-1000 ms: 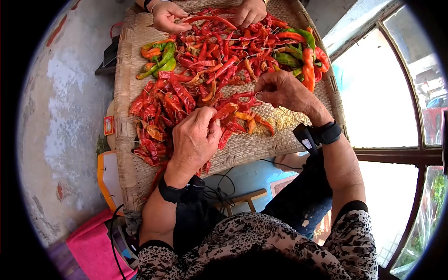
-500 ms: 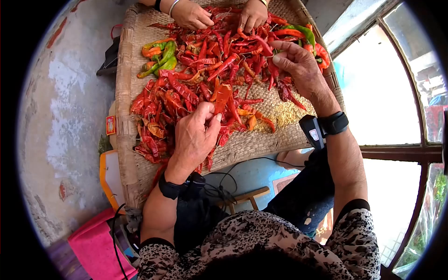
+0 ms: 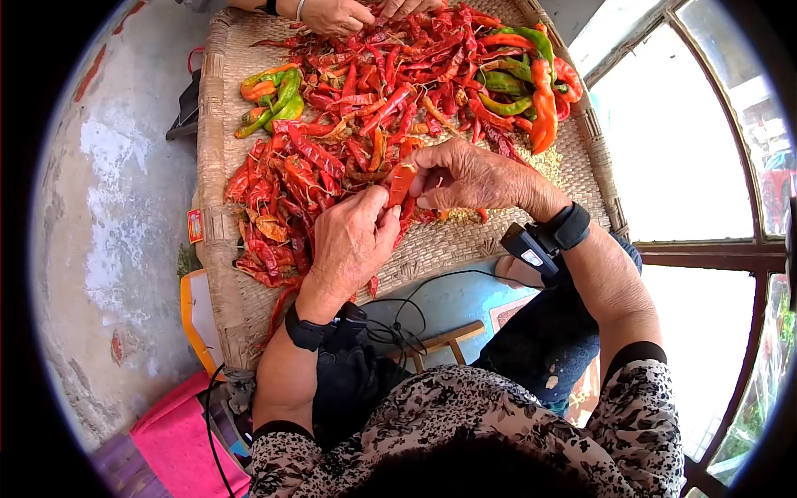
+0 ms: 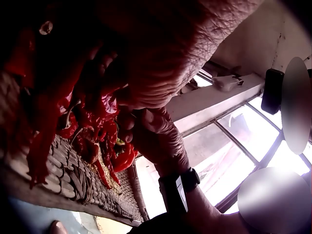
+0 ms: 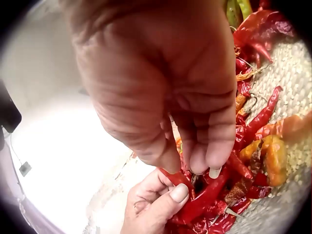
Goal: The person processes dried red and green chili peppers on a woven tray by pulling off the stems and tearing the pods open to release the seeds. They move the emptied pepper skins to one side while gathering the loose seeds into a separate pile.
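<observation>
My left hand pinches a red chili pepper between thumb and fingers, over the front of a heap of dried red chilies. Bent fingers of my right hand reach its upper end. In the right wrist view, thumb and fingertips overlap the pepper, above my left thumb; I cannot tell whether they grip it. My left hand fills the upper left wrist view, with the right hand beyond it. A woven tray bears the chilies.
Another person's hands work at the tray's far edge. Green and orange peppers lie at the left, and more large peppers at the right. Pale seeds are scattered there. Below stand a wooden stool and black cables.
My right hand went from beside the left out to the heap's right side, then came back to the pepper in my left hand. The other person's hands shifted toward the far edge.
</observation>
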Demonstrator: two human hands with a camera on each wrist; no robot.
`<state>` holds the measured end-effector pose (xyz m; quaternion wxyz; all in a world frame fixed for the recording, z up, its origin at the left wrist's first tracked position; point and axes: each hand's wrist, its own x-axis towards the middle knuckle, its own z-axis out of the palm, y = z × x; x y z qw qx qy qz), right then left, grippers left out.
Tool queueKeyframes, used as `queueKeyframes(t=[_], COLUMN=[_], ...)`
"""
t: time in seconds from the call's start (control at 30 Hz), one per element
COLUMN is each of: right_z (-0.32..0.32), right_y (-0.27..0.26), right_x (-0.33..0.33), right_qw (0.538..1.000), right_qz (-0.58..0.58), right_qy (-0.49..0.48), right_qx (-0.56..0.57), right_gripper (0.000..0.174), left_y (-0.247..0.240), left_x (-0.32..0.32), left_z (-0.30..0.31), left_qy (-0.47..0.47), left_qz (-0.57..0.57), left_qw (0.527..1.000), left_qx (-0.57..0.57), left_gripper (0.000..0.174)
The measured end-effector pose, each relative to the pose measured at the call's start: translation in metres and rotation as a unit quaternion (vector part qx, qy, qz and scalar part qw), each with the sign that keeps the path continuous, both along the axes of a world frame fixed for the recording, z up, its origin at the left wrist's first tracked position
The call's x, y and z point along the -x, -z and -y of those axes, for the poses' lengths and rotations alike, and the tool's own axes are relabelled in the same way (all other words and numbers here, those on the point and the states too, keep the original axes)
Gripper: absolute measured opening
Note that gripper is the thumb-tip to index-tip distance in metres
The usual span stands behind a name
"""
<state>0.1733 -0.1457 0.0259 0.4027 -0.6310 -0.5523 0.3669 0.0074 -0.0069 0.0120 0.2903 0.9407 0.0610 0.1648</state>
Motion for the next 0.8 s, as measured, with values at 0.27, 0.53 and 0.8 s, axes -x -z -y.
queueKeyframes(t=[0.27, 0.53, 0.8], right_z=[-0.001, -0.002, -0.019], right_y=[-0.002, 0.03, 0.037], right_x=[-0.032, -0.018, -0.003], right_qw=[0.953, 0.964, 0.952], right_qz=[-0.143, 0.166, 0.229], right_qy=[0.256, 0.209, 0.189], right_qx=[-0.079, 0.005, 0.072], right_gripper=[0.03, 0.044, 0.025], left_y=[0.005, 0.001, 0.004], left_x=[0.001, 0.005, 0.003], left_z=[0.002, 0.001, -0.001], left_qy=[0.019, 0.064, 0.054], left_qz=[0.041, -0.027, 0.024], left_qw=[0.998, 0.989, 0.992], left_qx=[-0.046, -0.132, -0.115], left_gripper=[0.028, 0.027, 0.015])
